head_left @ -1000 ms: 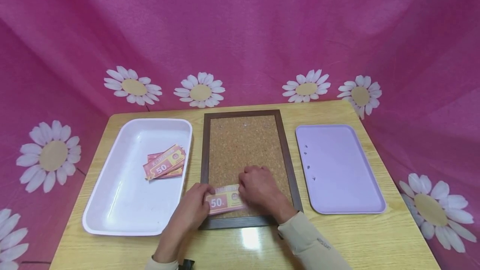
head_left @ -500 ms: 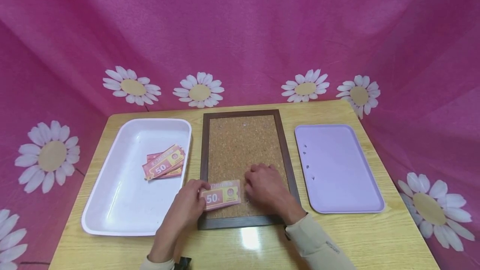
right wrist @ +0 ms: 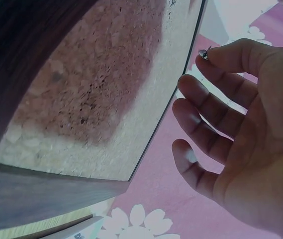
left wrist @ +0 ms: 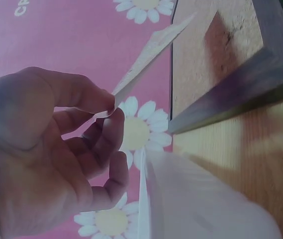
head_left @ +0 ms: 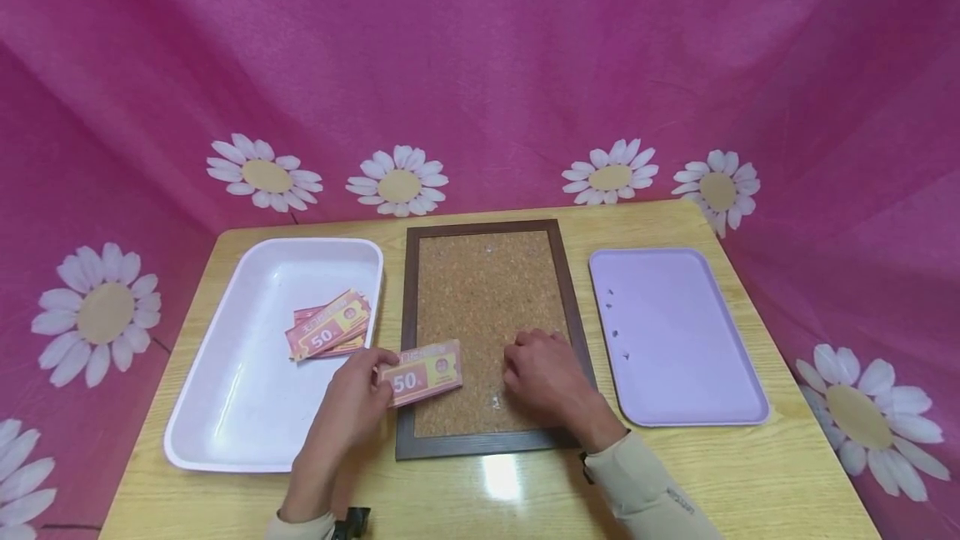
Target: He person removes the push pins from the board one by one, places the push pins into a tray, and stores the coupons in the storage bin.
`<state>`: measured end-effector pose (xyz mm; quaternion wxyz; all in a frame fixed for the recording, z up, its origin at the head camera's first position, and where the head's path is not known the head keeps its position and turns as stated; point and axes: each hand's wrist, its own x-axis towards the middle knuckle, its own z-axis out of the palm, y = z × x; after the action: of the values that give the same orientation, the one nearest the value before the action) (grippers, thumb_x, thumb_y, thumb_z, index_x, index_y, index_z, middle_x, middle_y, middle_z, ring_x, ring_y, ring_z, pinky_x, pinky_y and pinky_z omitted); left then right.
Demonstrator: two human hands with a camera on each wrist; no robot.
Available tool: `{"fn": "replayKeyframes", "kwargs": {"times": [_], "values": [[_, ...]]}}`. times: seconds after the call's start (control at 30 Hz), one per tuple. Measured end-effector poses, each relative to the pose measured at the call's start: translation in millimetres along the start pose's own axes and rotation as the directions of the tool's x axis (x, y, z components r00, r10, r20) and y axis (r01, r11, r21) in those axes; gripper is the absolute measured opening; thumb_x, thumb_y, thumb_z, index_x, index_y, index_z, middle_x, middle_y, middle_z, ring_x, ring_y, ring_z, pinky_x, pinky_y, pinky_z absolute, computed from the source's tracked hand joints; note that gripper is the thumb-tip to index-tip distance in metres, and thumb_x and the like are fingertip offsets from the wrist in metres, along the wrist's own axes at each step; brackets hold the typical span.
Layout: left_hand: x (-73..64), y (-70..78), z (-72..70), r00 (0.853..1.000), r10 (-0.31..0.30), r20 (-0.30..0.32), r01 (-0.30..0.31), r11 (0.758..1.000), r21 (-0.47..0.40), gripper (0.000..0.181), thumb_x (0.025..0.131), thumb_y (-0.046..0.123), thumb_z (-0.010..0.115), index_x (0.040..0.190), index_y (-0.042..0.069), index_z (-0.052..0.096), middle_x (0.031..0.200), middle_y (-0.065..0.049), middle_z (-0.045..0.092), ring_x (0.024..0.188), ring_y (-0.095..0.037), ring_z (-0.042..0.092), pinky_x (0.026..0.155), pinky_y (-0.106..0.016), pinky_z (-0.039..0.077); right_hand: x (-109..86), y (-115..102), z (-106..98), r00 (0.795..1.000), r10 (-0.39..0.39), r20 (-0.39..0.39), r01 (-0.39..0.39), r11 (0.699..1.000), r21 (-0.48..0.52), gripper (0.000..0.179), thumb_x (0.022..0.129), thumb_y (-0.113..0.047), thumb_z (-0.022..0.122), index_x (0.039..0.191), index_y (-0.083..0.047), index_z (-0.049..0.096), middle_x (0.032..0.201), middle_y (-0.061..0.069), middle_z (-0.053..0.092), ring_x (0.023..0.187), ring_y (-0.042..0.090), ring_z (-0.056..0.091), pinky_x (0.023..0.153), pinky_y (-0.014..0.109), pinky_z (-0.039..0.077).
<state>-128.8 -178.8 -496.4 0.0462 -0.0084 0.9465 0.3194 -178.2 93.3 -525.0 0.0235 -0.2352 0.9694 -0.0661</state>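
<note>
In the head view my left hand (head_left: 351, 398) pinches the left end of a pink and yellow paper coupon (head_left: 422, 373) printed with "50". The coupon overlaps the left side of the cork board's frame (head_left: 409, 315). Seen from the left wrist, the thumb and index finger grip the edge of the tilted coupon (left wrist: 148, 55), raised off the cork. My right hand (head_left: 547, 377) is over the lower right of the cork (head_left: 487, 298). Between its thumb and index fingertips sits a small shiny pin (right wrist: 204, 53); the other fingers are loosely bent.
A white tray (head_left: 217, 357) holding several coupons (head_left: 330, 327) stands on the left. On the right lies a lilac tray (head_left: 682, 340) with several small pins (head_left: 616, 333) along its left side. Small clear pins (head_left: 490, 249) show near the board's top.
My left hand has drawn the coupon left and up, off the lower cork and over the frame's left side. The right hand has shifted slightly right, away from the coupon.
</note>
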Motion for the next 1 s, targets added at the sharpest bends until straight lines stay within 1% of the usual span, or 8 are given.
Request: {"fn": "replayKeyframes", "kwargs": {"times": [0.13,0.23,0.4,0.57,0.67,0.87,0.9,1.0], "values": [[0.2,-4.5,-6.0,0.999,-0.04,-0.013,0.04,0.999,-0.019,0.029,0.084,0.006,0.059,0.113,0.009,0.063,0.096,-0.006,0.056,0.082,-0.018,0.051,0.07,-0.03,0.041,-0.2,5,-1,0.999,0.021,0.03,-0.021,1.0,0.002,0.015,0.086,-0.025,0.056,0.078,-0.019,0.067,0.079,-0.003,0.059,0.084,0.021,0.059,0.079,0.045,0.045],[-1.1,-9.5,-11.6,0.998,-0.057,-0.036,0.056,0.998,-0.02,0.029,0.084,0.007,0.059,0.113,0.009,0.062,0.098,-0.007,0.057,0.083,-0.019,0.053,0.069,-0.029,0.041,-1.0,8,-1,0.998,0.035,0.053,-0.036,0.999,0.011,0.014,0.086,-0.025,0.057,0.08,-0.019,0.069,0.081,-0.002,0.06,0.084,0.021,0.059,0.079,0.044,0.045],[-1.3,-16.3,-22.9,0.995,-0.071,-0.071,0.071,0.997,0.002,0.028,0.084,0.009,0.058,0.112,0.009,0.063,0.098,-0.008,0.059,0.084,-0.021,0.055,0.068,-0.029,0.041,-2.9,12,-1,0.996,0.045,0.072,-0.046,0.999,0.011,0.013,0.084,-0.025,0.059,0.078,-0.019,0.068,0.078,-0.002,0.06,0.081,0.021,0.058,0.078,0.044,0.045],[-0.7,-16.4,-32.9,0.995,-0.073,-0.064,0.073,0.997,-0.003,0.027,0.084,0.01,0.057,0.109,0.007,0.064,0.097,-0.009,0.059,0.081,-0.021,0.054,0.066,-0.029,0.04,-4.6,15,0,0.994,0.059,0.092,-0.062,0.998,0.022,0.012,0.084,-0.026,0.06,0.075,-0.021,0.067,0.077,-0.005,0.059,0.081,0.019,0.058,0.077,0.043,0.044],[0.3,-16.6,-37.5,0.995,-0.072,-0.07,0.072,0.997,-0.004,0.027,0.083,0.01,0.057,0.109,0.007,0.064,0.095,-0.009,0.058,0.079,-0.021,0.052,0.064,-0.029,0.04,-5.5,18,0,0.994,0.065,0.093,-0.068,0.997,0.032,0.012,0.084,-0.027,0.06,0.074,-0.023,0.066,0.077,-0.006,0.058,0.081,0.017,0.058,0.077,0.042,0.044],[4.5,-20.4,-48.2,0.993,-0.047,-0.111,0.05,0.999,0.018,0.024,0.082,0.008,0.057,0.105,0.006,0.063,0.088,-0.008,0.056,0.074,-0.02,0.049,0.063,-0.029,0.038,-6.6,27,-1,0.994,0.087,0.071,-0.088,0.996,0.015,0.013,0.082,-0.027,0.06,0.069,-0.024,0.062,0.072,-0.007,0.055,0.074,0.017,0.057,0.073,0.043,0.044],[5.0,-21.1,-50.5,0.992,-0.048,-0.113,0.051,0.998,0.022,0.024,0.082,0.008,0.057,0.105,0.006,0.063,0.088,-0.008,0.056,0.074,-0.02,0.049,0.063,-0.029,0.038,-6.7,29,-2,0.993,0.093,0.067,-0.094,0.995,0.013,0.013,0.082,-0.027,0.06,0.069,-0.024,0.063,0.072,-0.007,0.055,0.073,0.017,0.058,0.073,0.043,0.044],[6.5,-22.7,-57.2,0.992,-0.075,-0.105,0.078,0.997,0.021,0.024,0.083,0.009,0.056,0.106,0.006,0.063,0.088,-0.009,0.055,0.073,-0.021,0.049,0.061,-0.029,0.037,-7.2,33,-3,0.992,0.111,0.067,-0.112,0.994,0.011,0.012,0.081,-0.025,0.06,0.07,-0.024,0.064,0.073,-0.007,0.058,0.075,0.018,0.059,0.072,0.044,0.044]]}}
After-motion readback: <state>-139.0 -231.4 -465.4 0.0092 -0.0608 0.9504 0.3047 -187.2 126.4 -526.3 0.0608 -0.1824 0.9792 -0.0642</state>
